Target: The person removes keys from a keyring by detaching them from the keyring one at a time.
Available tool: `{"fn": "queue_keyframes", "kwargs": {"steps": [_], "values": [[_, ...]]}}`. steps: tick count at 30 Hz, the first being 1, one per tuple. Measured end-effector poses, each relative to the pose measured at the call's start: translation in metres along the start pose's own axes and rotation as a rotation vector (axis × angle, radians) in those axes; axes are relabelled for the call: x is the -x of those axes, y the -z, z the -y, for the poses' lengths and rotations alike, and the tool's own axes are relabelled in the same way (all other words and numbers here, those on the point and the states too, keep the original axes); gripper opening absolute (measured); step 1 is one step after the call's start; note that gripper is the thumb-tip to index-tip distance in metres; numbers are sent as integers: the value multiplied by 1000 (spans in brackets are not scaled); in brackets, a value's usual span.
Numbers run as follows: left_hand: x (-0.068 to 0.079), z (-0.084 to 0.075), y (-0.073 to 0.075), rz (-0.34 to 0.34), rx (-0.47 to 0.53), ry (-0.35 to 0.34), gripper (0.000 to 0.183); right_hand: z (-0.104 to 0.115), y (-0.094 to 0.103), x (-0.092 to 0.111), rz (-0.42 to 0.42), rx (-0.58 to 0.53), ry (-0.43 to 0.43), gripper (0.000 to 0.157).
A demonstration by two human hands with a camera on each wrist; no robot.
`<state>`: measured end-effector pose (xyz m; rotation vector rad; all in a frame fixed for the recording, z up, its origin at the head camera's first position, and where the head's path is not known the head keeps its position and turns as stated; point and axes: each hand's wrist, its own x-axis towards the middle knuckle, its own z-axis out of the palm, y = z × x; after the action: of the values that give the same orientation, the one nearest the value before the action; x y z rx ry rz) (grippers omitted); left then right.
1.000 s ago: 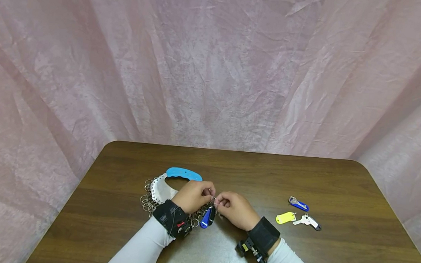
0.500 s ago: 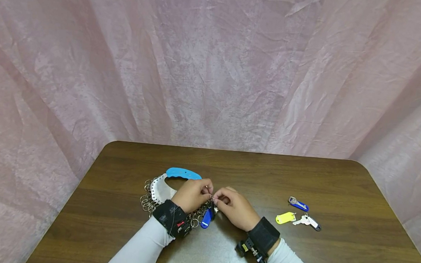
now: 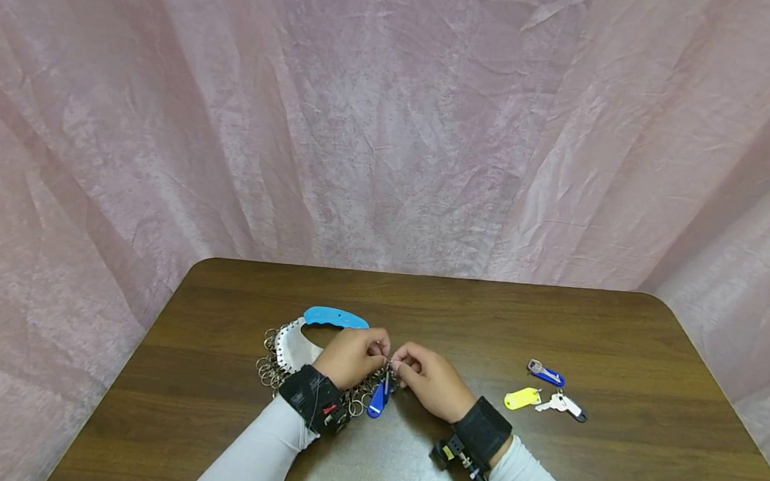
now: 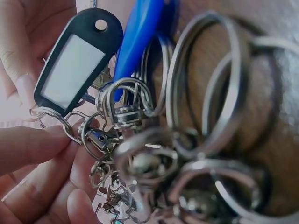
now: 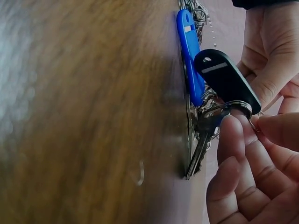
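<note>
My left hand (image 3: 349,356) pinches a metal ring (image 4: 70,130) between thumb and finger. Opposite it, my right hand (image 3: 434,380) pinches the split ring (image 5: 240,103) that carries a black key tag (image 5: 229,79) with a white label; the hands almost meet. A key (image 5: 200,148) hangs by the right fingertips. Beside the black tag, a blue key tag (image 3: 378,400) dangles from the same cluster. Under the left hand lies a white curved ring holder (image 3: 295,349) with a blue handle (image 3: 335,317); metal rings (image 4: 205,84) with swivel clips line its edge, partly hidden by the hand.
On the right of the brown table (image 3: 636,462) lie a yellow key tag (image 3: 522,399), a blue key tag (image 3: 547,372) with a metal ring, and a silver key (image 3: 552,403) with a dark-rimmed tag (image 3: 575,409). A pink curtain (image 3: 432,126) hangs behind the table.
The right hand has edged left and its fingertips have shifted on the ring. The left hand has drawn back slightly left. The black tag has turned between them. The items at right have stayed put.
</note>
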<state>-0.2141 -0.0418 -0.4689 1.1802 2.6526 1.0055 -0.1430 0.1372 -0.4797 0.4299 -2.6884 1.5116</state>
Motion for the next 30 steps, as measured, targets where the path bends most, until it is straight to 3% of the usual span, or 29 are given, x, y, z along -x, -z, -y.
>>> {"fn": "queue_keyframes", "kwargs": {"steps": [17, 24, 30], "values": [[-1, 0, 1, -1, -16, -20, 19, 0, -1, 1, -15, -8, -34, 6], [-3, 2, 0, -50, -40, -93, 19, -1, -1, 0, -32, -5, -26, 5], [-2, 0, 1, -32, -44, -89, 20, -2, -1, 0, -28, 2, -40, 6]]}}
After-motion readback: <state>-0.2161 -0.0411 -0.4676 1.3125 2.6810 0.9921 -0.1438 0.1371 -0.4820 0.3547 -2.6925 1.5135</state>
